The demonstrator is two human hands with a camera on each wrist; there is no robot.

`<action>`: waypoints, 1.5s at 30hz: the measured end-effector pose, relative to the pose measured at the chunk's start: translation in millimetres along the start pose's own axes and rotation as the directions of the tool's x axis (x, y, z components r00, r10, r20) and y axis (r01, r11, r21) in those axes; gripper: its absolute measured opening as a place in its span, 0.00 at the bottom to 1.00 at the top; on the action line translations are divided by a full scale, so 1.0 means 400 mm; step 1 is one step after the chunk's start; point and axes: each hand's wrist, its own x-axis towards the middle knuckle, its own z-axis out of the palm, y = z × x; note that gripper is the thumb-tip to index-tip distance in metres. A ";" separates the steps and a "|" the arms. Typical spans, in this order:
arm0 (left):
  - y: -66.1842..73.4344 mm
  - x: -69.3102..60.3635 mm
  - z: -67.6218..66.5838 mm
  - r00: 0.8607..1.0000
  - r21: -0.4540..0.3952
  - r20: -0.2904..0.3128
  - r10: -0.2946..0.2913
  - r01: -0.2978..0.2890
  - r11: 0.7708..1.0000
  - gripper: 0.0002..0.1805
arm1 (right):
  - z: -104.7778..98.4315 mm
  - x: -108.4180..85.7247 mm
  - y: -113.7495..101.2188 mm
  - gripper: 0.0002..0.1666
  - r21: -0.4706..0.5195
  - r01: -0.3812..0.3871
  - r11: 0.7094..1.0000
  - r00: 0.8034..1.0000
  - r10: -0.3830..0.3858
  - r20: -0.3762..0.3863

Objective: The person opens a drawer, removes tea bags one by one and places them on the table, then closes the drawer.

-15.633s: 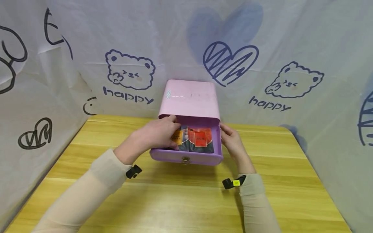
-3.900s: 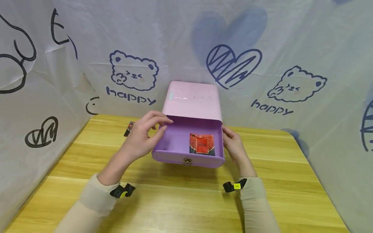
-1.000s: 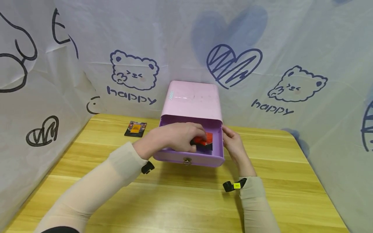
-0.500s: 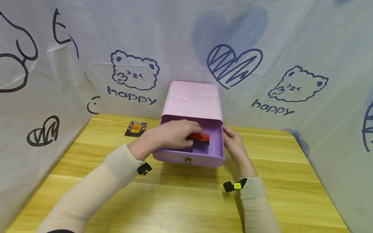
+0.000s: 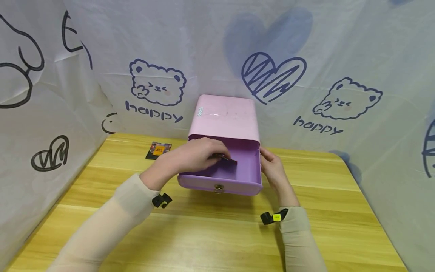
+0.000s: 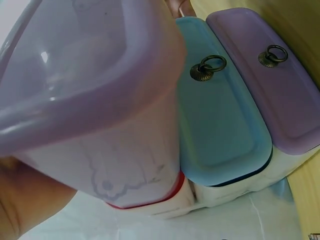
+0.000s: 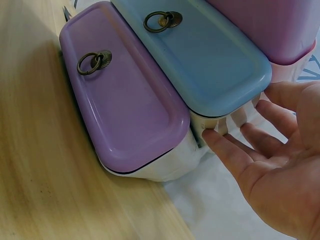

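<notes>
In the head view, my left grip (image 5: 190, 156) is reaching over the pulled-out top drawer (image 5: 248, 162) from nine o'clock, its fingers and thumb pinching a dark packet (image 5: 229, 160). The dark packet is showing nearly edge-on above the purple floor, its free end pointing toward four o'clock; whether it is touching that floor, I cannot tell. My right grip (image 5: 271, 161) is staying wide, its fingers resting against the cabinet's side at the drawer's three o'clock. The pink cabinet (image 5: 222, 117) is standing at twelve o'clock, before a white cloth (image 5: 207, 49) that is bearing bear and heart drawings. A second packet (image 5: 158, 150), black with an orange label, is lying on the wooden surface (image 5: 210, 234) between nine and ten o'clock, apart from the cabinet. A metal fitting (image 5: 219, 187) is sitting on the drawer front at six o'clock.

In the left wrist view, the top drawer is filling the space from nine to twelve o'clock and is hiding my left fingers and what they are pinching. A blue drawer front (image 6: 220, 130) and a lower purple drawer front (image 6: 280, 95) are lying toward two o'clock, each carrying a ring.

In the right wrist view, my right grip is coming in from four o'clock, fingers spreading loosely, fingertips touching the white side beside the blue drawer front.
</notes>
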 end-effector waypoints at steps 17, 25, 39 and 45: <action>-0.014 -0.073 -0.003 0.973 -0.125 -0.221 0.066 -0.096 0.988 0.13 | -0.001 -0.001 0.000 0.31 -0.014 -0.007 1.000 1.000 0.007 0.001; -0.020 -0.105 0.002 0.929 -0.192 -0.365 0.063 -0.142 0.971 0.12 | -0.002 0.000 0.003 0.29 -0.013 -0.007 1.000 1.000 0.007 -0.007; -0.026 -0.143 0.046 0.811 -0.336 -0.581 -0.063 -0.168 0.927 0.17 | 0.000 -0.001 0.003 0.30 -0.013 -0.008 1.000 1.000 0.008 -0.005; -0.027 -0.157 0.052 0.718 -0.368 -0.683 -0.132 -0.182 0.912 0.16 | -0.002 0.000 0.004 0.30 -0.022 -0.010 1.000 1.000 0.009 -0.013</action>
